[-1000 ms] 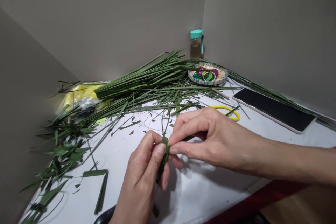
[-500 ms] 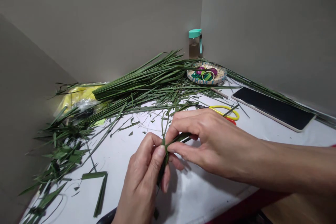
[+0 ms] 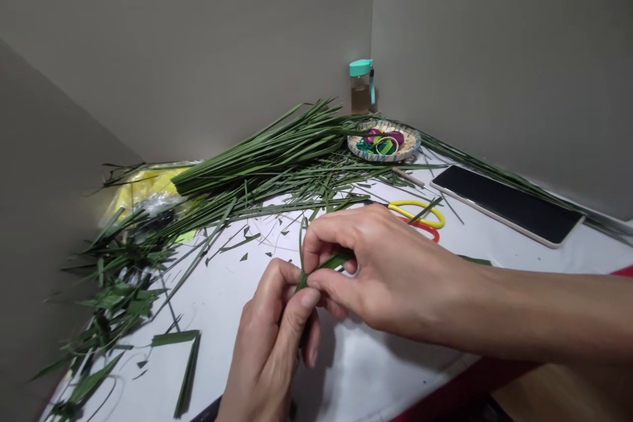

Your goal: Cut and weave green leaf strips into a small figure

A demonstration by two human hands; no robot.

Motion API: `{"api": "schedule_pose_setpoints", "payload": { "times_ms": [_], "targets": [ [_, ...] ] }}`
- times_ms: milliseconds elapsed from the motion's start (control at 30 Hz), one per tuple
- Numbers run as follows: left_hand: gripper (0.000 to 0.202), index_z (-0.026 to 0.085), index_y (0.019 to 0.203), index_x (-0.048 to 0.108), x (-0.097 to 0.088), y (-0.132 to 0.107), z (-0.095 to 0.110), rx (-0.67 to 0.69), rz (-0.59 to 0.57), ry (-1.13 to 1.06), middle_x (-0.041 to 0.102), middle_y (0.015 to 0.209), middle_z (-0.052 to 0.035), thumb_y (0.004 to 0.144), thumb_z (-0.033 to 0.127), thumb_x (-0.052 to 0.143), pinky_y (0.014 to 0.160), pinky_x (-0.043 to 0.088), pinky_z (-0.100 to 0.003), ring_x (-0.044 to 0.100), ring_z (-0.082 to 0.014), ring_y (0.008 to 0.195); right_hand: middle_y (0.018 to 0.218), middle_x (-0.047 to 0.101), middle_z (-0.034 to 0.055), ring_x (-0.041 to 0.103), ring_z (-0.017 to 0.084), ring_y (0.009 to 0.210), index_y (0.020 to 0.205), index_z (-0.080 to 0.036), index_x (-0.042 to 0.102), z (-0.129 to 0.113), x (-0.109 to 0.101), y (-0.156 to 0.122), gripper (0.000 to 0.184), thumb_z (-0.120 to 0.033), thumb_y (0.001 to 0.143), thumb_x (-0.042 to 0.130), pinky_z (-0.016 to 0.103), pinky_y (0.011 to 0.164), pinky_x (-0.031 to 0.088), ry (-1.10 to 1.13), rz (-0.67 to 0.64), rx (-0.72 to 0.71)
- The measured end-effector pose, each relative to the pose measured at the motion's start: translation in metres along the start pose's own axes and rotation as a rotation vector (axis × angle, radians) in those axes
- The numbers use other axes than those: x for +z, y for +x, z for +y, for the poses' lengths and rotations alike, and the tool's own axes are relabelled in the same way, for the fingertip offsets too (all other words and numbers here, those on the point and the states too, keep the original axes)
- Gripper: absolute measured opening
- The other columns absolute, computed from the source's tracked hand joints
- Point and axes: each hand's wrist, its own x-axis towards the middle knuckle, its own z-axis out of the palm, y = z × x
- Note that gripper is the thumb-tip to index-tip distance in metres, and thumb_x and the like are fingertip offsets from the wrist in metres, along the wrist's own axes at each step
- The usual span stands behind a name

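Note:
Both my hands meet over the white tabletop around a small bunch of green leaf strips. My left hand is closed on the strips, thumb on top, with their lower part hidden in the palm. From above and to the right, my right hand pinches a leaf strip between thumb and forefinger, close to the left fingertips. A thin loop of leaf rises above the pinch. How the strips are folded is hidden by my fingers. Scissors with yellow and red handles lie just behind my right hand.
A big bundle of long leaves lies along the back. Leaf scraps pile up at left near a yellow plastic bag. Farther back are a woven basket of coloured strands and a bottle. A phone lies at right.
My right fingers have shifted slightly left and up against my left thumb, and the leaf strip is pulled closer in. The whole view has moved a little.

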Motion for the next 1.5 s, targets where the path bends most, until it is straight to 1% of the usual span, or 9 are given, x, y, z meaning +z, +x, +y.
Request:
{"api": "schedule_pose_setpoints", "payload": {
  "times_ms": [200, 433, 700, 867, 1033, 1200, 1267, 1367, 1500],
  "targets": [
    [0.025, 0.024, 0.078, 0.056, 0.0, 0.001, 0.005, 0.033, -0.017, 0.031, 0.053, 0.057, 0.0062, 0.098, 0.037, 0.052, 0.054, 0.038, -0.024, 0.049, -0.0118, 0.05, 0.065, 0.065, -0.0059, 0.056, 0.009, 0.063, 0.072, -0.019, 0.064, 0.002, -0.011, 0.005, 0.012, -0.008, 0.078, 0.061, 0.02, 0.057, 0.036, 0.085, -0.095, -0.051],
    [0.029, 0.023, 0.074, 0.054, 0.0, 0.001, 0.003, 0.012, -0.058, -0.034, 0.049, 0.052, 0.0065, 0.098, 0.039, 0.051, 0.05, 0.034, -0.024, 0.043, -0.0109, 0.047, 0.068, 0.061, -0.0078, 0.054, 0.008, 0.062, 0.078, -0.02, 0.06, 0.002, -0.012, 0.001, 0.016, -0.004, 0.078, 0.058, 0.019, 0.055, 0.035, 0.135, -0.017, -0.127],
    [0.028, 0.021, 0.078, 0.05, 0.0, 0.0, 0.0, -0.036, -0.019, -0.175, 0.074, 0.07, -0.0029, 0.094, 0.042, 0.057, 0.043, 0.026, -0.022, 0.039, -0.0063, 0.041, 0.074, 0.059, -0.0057, 0.055, 0.01, 0.07, 0.077, -0.018, 0.056, 0.011, -0.012, 0.013, 0.015, -0.006, 0.08, 0.063, 0.021, 0.064, 0.039, 0.263, -0.075, -0.117],
    [0.026, 0.021, 0.08, 0.044, 0.0, 0.004, 0.003, -0.037, -0.014, -0.257, 0.074, 0.066, -0.0037, 0.094, 0.039, 0.056, 0.041, 0.02, -0.022, 0.035, -0.0046, 0.037, 0.087, 0.065, 0.0006, 0.056, 0.013, 0.076, 0.096, -0.017, 0.059, 0.021, -0.024, 0.01, 0.004, -0.016, 0.096, 0.055, 0.025, 0.068, 0.042, -0.089, -0.105, -0.42],
    [0.023, 0.021, 0.081, 0.041, -0.004, 0.01, 0.0, -0.01, -0.124, -0.313, 0.075, 0.068, -0.0046, 0.097, 0.034, 0.051, 0.04, 0.017, -0.02, 0.033, -0.0034, 0.036, 0.106, 0.069, 0.0101, 0.055, 0.017, 0.074, 0.109, -0.017, 0.061, 0.031, -0.035, -0.002, 0.019, -0.01, 0.096, 0.049, 0.029, 0.06, 0.042, -0.694, 0.108, -0.884],
    [0.022, 0.021, 0.082, 0.042, -0.006, 0.011, 0.002, -0.036, -0.287, -0.346, 0.076, 0.068, -0.0068, 0.097, 0.035, 0.05, 0.039, 0.017, -0.02, 0.033, -0.0039, 0.034, 0.099, 0.074, 0.0114, 0.056, 0.017, 0.064, 0.101, -0.011, 0.066, 0.037, -0.044, -0.004, 0.017, -0.01, 0.094, 0.05, 0.031, 0.053, 0.043, -0.77, 0.23, -1.158],
    [0.024, 0.021, 0.081, 0.042, -0.007, 0.011, 0.005, -0.028, -0.313, -0.337, 0.076, 0.068, -0.007, 0.097, 0.037, 0.051, 0.039, 0.016, -0.02, 0.033, -0.004, 0.034, 0.09, 0.074, 0.0095, 0.056, 0.017, 0.062, 0.104, -0.01, 0.066, 0.037, -0.044, -0.005, 0.019, -0.01, 0.096, 0.048, 0.031, 0.052, 0.041, -0.77, 0.252, -1.116],
    [0.025, 0.021, 0.08, 0.042, -0.008, 0.011, 0.008, 0.002, -0.292, -0.324, 0.076, 0.068, -0.007, 0.096, 0.038, 0.052, 0.038, 0.015, -0.02, 0.034, -0.0037, 0.034, 0.07, 0.066, 0.0035, 0.054, 0.016, 0.057, 0.103, -0.011, 0.064, 0.038, -0.041, -0.01, 0.02, -0.017, 0.101, 0.045, 0.03, 0.051, 0.039, -0.669, 0.225, -0.882],
    [0.027, 0.021, 0.081, 0.042, -0.008, 0.009, 0.011, 0.035, -0.247, -0.303, 0.076, 0.069, -0.0072, 0.096, 0.04, 0.052, 0.037, 0.013, -0.02, 0.033, -0.0029, 0.034, 0.083, 0.07, 0.0056, 0.064, 0.017, 0.073, 0.107, -0.013, 0.06, 0.042, -0.042, -0.018, 0.027, -0.034, 0.104, 0.044, 0.028, 0.064, 0.048, -0.452, 0.199, -0.687]
  ]
}}
